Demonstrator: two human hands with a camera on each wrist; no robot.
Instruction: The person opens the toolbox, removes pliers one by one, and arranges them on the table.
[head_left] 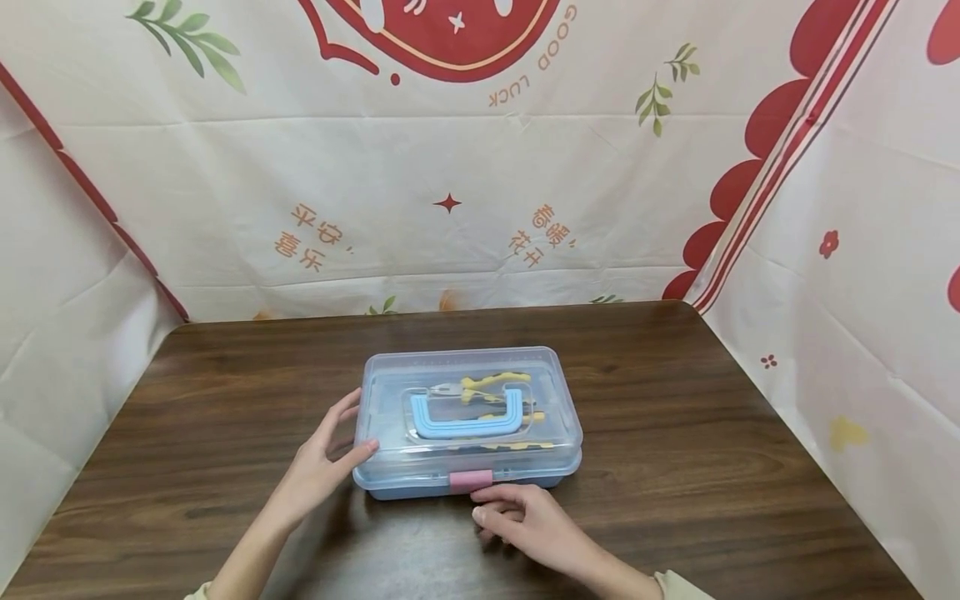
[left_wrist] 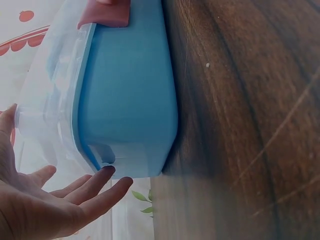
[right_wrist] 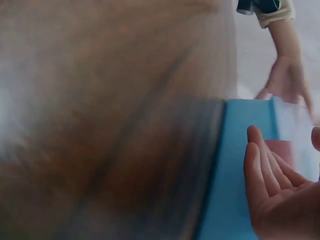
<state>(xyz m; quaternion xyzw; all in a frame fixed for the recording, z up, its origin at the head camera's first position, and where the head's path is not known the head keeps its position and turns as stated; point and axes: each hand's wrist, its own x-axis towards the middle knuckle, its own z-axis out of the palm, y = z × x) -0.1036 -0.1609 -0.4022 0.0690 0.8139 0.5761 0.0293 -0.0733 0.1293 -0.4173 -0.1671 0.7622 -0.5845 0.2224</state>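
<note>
A toolbox [head_left: 390, 492] with a blue base and a clear lid [head_left: 390, 392] rests on the table, its lid down. Through the lid show pliers [head_left: 480, 387] with yellow handles and other yellow-marked tools. My left hand [head_left: 315, 467] is spread at the box's left end, thumb over the lid's front left corner and fingers along the side. By the pink latch [head_left: 470, 481] at the front is my right hand [head_left: 532, 525], fingers loosely bent. The right wrist view has its fingers [right_wrist: 265, 170] beside the latch; whether they touch it I cannot tell.
A light-blue carry handle [head_left: 468, 429] lies folded on the lid. The dark wood table [head_left: 712, 467] extends on both sides of the box. A printed white cloth [head_left: 450, 158] hangs behind the table, with more cloth at both sides.
</note>
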